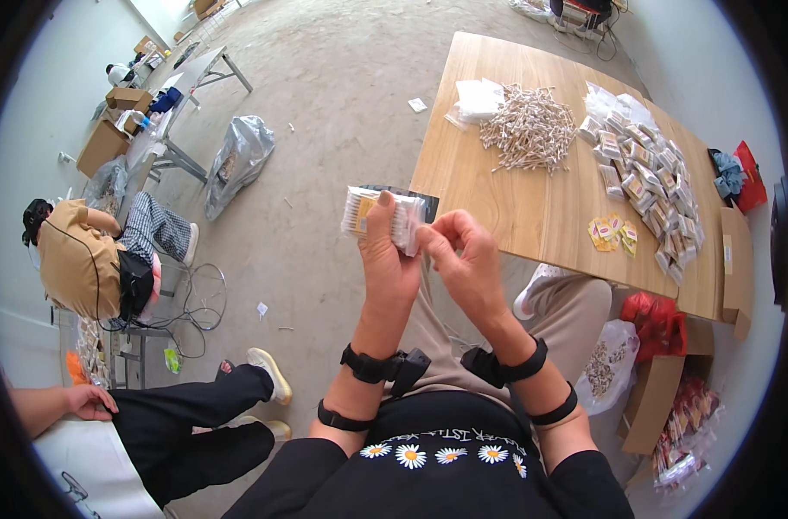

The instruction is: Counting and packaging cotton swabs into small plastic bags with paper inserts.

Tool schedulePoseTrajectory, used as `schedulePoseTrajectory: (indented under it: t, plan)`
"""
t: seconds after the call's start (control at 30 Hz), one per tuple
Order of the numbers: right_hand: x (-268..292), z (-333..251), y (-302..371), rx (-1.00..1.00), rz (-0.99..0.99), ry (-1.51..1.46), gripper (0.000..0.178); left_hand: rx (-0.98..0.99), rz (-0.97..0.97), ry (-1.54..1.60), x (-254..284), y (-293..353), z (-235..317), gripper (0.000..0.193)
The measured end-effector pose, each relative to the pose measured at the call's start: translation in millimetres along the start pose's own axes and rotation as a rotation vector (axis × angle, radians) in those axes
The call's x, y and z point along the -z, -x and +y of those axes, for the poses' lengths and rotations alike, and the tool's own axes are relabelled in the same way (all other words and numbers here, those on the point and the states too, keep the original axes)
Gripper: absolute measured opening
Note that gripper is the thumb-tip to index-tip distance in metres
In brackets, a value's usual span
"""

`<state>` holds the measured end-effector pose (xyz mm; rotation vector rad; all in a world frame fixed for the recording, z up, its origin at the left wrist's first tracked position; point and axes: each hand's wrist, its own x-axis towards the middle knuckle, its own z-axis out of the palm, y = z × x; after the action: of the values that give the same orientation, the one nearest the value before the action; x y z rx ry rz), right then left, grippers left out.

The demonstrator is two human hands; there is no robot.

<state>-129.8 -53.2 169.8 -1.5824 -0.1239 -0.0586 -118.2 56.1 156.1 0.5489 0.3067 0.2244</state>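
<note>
Left hand (385, 251) clamped on a clear packet of cotton swabs (383, 216), held in the air above the lap, near the wooden worktop (515, 208) edge. Right hand (463, 255) pinches the packet's right end, fingers together. Judged light, crinkly, somewhat slippery; best gripped across the flat faces. Loose swabs (528, 128) and filled packets (649, 173) lie on the worktop; bare concrete floor (342, 86)

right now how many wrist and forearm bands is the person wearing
4. Two black bands on the left arm: one at the wrist, one further up the forearm. Two on the right arm: wrist and forearm. None seems hidden.
</note>
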Motion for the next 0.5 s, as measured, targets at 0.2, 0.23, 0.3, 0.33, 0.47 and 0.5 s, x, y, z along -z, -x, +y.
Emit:
schedulePoseTrajectory:
  t: [0.2, 0.23, 0.3, 0.33, 0.47, 0.5]
  plan:
    - [-5, -5, 1, -0.01, -0.01, -0.137, 0.021, -0.125, -0.028, -0.068, 1, -2, -12, 0.023]
    - [-5, -7, 1, -0.021, -0.008, -0.203, 0.021, -0.116, -0.027, -0.063, 2, -3, -13, 0.023]
    - [-5, -5, 1, -0.019, -0.018, -0.151, 0.02, -0.105, -0.027, -0.059, 3, -2, -14, 0.024]
    - [-4, -3, 1, -0.017, -0.028, -0.098, 0.019, -0.089, -0.059, -0.082, 3, 0, -15, 0.025]
    - [-6, 2, 2, -0.045, -0.009, -0.147, 0.016, -0.038, -0.104, -0.096, -1, 7, -13, 0.026]
    - [-6, -1, 2, -0.078, -0.008, -0.216, 0.015, -0.037, -0.106, -0.097, -1, 7, -13, 0.026]
